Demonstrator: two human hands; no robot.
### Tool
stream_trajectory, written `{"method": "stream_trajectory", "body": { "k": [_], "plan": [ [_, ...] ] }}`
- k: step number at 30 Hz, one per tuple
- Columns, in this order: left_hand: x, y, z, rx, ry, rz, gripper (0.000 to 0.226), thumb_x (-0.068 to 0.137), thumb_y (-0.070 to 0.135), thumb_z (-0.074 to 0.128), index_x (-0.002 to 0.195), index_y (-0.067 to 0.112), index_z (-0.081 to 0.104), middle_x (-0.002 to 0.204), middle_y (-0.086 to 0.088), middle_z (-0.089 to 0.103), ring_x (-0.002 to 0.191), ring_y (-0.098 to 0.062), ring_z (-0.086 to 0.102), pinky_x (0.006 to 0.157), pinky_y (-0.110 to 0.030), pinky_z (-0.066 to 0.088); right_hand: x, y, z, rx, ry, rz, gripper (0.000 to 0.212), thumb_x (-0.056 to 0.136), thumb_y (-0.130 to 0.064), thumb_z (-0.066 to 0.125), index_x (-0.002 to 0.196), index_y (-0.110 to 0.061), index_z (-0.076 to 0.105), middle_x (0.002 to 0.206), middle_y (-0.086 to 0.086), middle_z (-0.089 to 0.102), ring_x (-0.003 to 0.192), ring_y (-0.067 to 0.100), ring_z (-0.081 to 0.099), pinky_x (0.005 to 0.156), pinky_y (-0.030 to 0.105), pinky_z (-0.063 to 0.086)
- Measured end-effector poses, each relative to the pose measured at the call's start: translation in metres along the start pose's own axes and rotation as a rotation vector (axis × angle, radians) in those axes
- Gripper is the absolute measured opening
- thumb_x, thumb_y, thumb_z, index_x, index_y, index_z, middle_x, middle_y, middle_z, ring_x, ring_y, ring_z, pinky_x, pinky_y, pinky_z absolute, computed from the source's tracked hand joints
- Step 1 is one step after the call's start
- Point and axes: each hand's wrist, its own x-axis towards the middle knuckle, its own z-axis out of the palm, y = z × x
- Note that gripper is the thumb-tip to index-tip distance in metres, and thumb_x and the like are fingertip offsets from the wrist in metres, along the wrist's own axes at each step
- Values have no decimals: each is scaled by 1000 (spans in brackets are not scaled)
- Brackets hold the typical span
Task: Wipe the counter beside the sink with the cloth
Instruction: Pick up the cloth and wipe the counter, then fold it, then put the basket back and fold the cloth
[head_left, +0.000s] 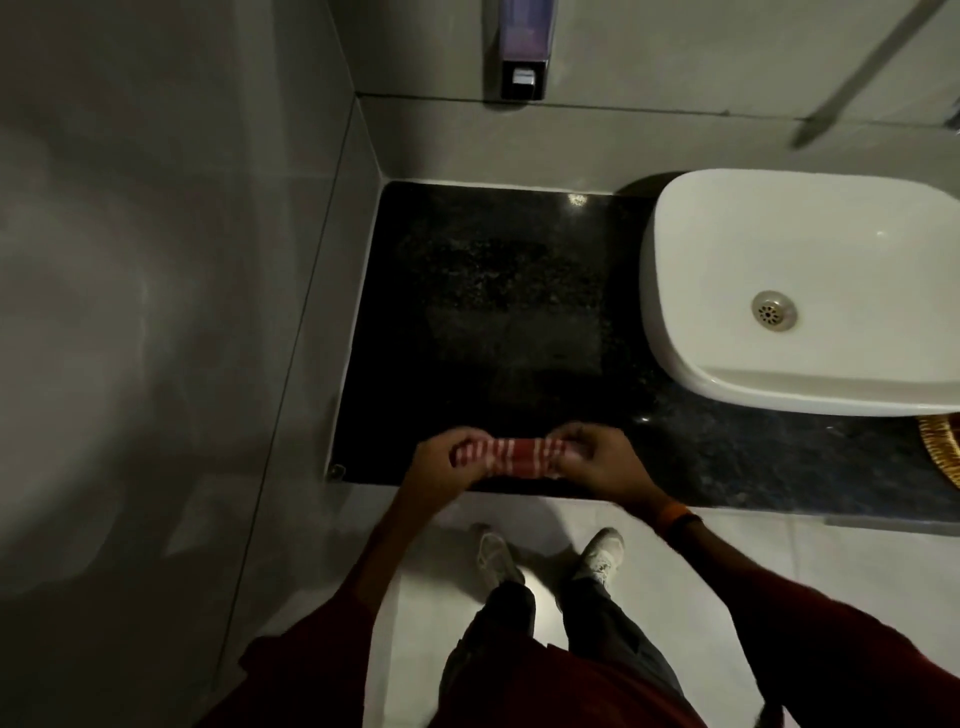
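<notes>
A red cloth with pale stripes is stretched between both hands just above the front edge of the black speckled counter. My left hand grips its left end and my right hand grips its right end. The white sink sits on the counter to the right of the hands. The cloth's ends are hidden inside my fists.
A soap dispenser hangs on the back wall above the counter. A grey tiled wall closes the left side. A golden woven object lies at the right edge. My shoes stand on the pale floor below.
</notes>
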Motion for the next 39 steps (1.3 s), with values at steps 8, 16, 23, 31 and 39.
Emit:
{"method": "stream_trajectory", "body": {
  "k": [8, 16, 23, 31, 39],
  "plan": [
    [136, 39, -35, -243, 98, -211, 22, 90, 19, 69, 112, 18, 67, 120, -6, 68, 112, -22, 62, 96, -37, 51, 109, -26, -43, 586, 219, 291, 16, 90, -8, 72, 106, -10, 68, 84, -2, 72, 70, -2, 70, 65, 13, 54],
    [209, 47, -35, 115, 119, 34, 36, 92, 8, 63, 128, 11, 62, 142, -12, 52, 131, -29, 49, 105, -41, 48, 179, -13, -57, 241, 337, 252, 33, 89, -15, 74, 120, -8, 67, 121, 17, 68, 114, 32, 65, 102, 38, 51],
    [186, 36, -19, 690, 99, 307, 48, 100, 20, 47, 147, 11, 40, 161, -12, 28, 150, -33, 20, 122, -50, 22, 153, -13, -28, -395, 362, -46, 48, 90, -11, 62, 136, -1, 56, 153, 25, 42, 141, 43, 42, 114, 55, 40],
    [103, 42, 67, 733, 83, 507, 56, 100, 37, 41, 149, 12, 34, 156, -11, 38, 147, -29, 29, 123, -50, 21, 29, 50, -17, -586, 401, -160, 55, 97, -39, 53, 146, -16, 45, 159, 12, 37, 152, 30, 27, 125, 52, 23],
    [57, 117, 218, 732, -19, 580, 52, 99, 40, 42, 146, 19, 41, 153, -6, 44, 145, -26, 35, 117, -52, 31, -85, 153, -107, -649, 471, -22, 55, 96, -44, 53, 142, -15, 49, 156, 12, 41, 150, 31, 31, 125, 53, 21]
  ]
}}
